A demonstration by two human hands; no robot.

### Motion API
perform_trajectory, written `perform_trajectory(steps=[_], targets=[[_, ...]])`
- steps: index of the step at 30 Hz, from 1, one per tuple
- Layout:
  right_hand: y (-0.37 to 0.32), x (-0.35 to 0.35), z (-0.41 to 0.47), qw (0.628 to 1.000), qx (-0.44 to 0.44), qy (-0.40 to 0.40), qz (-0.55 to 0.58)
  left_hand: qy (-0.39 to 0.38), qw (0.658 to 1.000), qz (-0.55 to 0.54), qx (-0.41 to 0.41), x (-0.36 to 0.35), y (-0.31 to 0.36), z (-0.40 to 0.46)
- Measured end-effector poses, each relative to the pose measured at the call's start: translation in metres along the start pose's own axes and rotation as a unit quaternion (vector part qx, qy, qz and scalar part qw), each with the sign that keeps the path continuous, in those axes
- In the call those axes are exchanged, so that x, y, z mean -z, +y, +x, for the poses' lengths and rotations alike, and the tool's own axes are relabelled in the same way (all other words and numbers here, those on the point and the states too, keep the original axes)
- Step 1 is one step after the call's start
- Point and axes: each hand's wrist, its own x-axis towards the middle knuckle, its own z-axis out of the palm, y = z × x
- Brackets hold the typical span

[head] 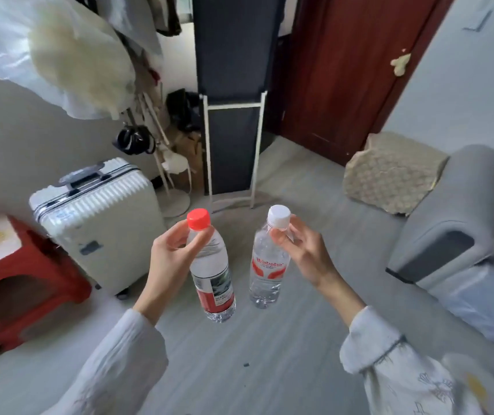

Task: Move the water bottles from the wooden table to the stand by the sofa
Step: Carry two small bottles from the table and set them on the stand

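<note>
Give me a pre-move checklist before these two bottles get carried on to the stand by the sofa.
1. Left hand grips the red-capped clear plastic bottle at its neck: ok.
2. Right hand pinches the white-capped clear plastic bottle near its cap: ok, though a light hold.
3. Both caps on: ok.
4. Bottles apart, not knocking: ok.
5. Grey wood-look floor ahead free of obstacles: ok.
6. Stand by the grey sofa in sight: cannot tell.
</note>
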Motion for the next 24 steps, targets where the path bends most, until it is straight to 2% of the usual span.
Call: perform_trajectory(steps=[5,12,24], targets=[[0.018,0.09,0.023,0.994,-0.004,0.113,0.004,-0.102,0.995,0.002,-0.017,-0.099,0.01,0.074],[0.063,0.204,0.093,0.979,-0.026,0.203,-0.02,-0.229,0.972,-0.025,-0.035,-0.243,0.002,0.181],[0.111,0.401,0.267,0.949,-0.035,0.314,-0.021,-0.314,0.947,-0.018,-0.065,-0.467,0.027,0.394]])
